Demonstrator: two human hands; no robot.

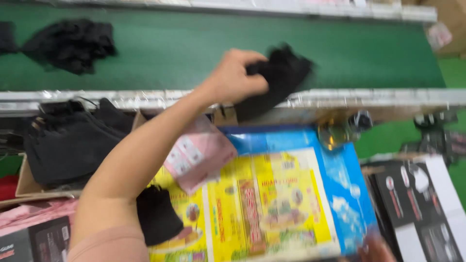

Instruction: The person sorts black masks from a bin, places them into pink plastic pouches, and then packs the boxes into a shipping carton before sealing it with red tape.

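Left hand (238,77) stretched over the near edge of the green conveyor belt (194,48), grip pinching a black cloth piece (279,77). Right hand (376,250) barely visible at the bench's near edge, grip impossible to tell.

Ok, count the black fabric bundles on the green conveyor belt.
2: one black bundle lies at the belt's far left; another black bundle is in the left hand's grip at the near edge. Blur may hide more.

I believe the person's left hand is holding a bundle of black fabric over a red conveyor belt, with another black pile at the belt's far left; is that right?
Not quite: the head view shows the conveyor belt is green, not red. The rest holds: the left hand grips the black fabric bundle over it, and another black pile lies at the belt's far left.
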